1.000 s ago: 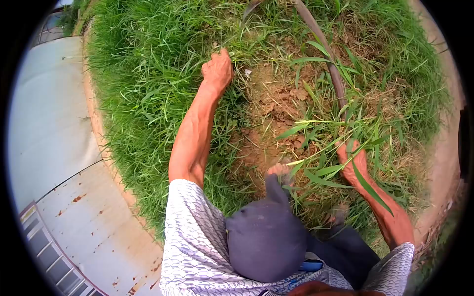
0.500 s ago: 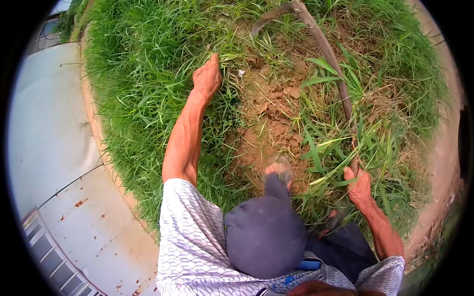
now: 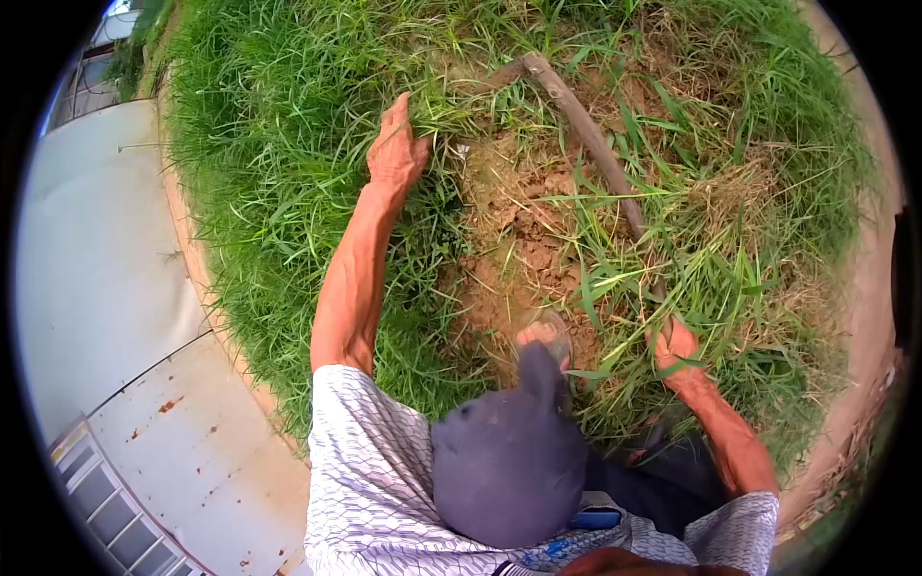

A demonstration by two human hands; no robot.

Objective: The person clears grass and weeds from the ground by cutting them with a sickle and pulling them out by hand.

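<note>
My right hand is wrapped around the lower end of a sickle's long wooden handle, with grass blades lying across the fingers. From there the handle slants up and to the left. The sickle's head points left at the top, its tip hidden among the grass. My left hand reaches into the tall green grass, fingers stretched out and thumb apart, holding nothing that I can see. Between the two hands lies a patch of bare brown soil.
My foot in a see-through shoe stands on the soil. Loose and dry grass lies on the right. A pale, rust-spotted metal panel borders the grass on the left, and a dirt path runs along the right.
The sickle has moved left and lower, its head now deeper in the grass. My right hand has shifted slightly left. My left hand has gone from closed to fingers stretched out.
</note>
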